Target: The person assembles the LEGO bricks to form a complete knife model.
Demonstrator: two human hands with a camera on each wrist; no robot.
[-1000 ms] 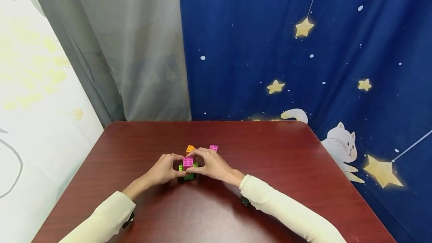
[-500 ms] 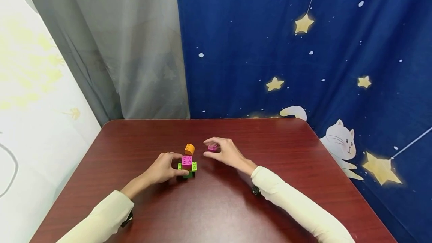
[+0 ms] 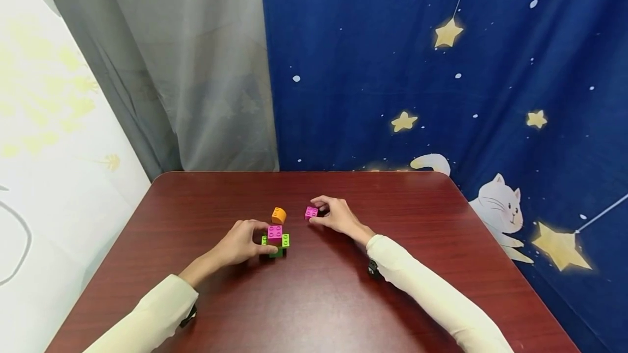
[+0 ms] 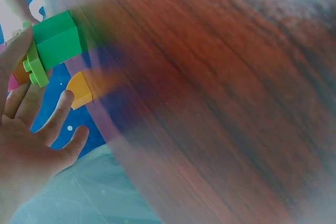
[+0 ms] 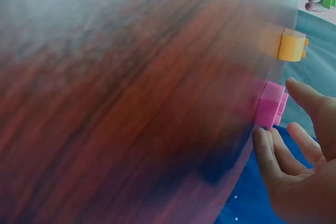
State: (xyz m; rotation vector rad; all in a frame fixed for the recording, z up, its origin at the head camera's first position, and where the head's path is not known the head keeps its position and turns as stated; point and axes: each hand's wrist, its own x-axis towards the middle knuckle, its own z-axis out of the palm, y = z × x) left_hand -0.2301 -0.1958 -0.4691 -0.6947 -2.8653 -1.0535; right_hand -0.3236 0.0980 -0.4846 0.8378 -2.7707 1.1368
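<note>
My left hand (image 3: 241,243) grips a small stack of toy building bricks (image 3: 275,235) between thumb and fingers. The stack has a pink brick on top, a lime piece (image 4: 35,61) in the middle and a green block (image 4: 56,39) at the bottom; a bit of orange also shows between the pink and the lime. My right hand (image 3: 338,217) is around the right side of a separate pink brick (image 3: 311,212) on the table, thumb and fingers spread. In the right wrist view, fingertips (image 5: 261,136) lie close against that pink brick; contact is hard to tell.
An orange brick with a curved side (image 3: 278,215) stands just behind the stack, left of the loose pink brick. The reddish-brown table (image 3: 314,298) ends at a far edge before grey and blue curtains (image 3: 343,70).
My right hand has let go of the stack and moved right and back to the loose pink brick. The left hand still holds the stack in about the same place.
</note>
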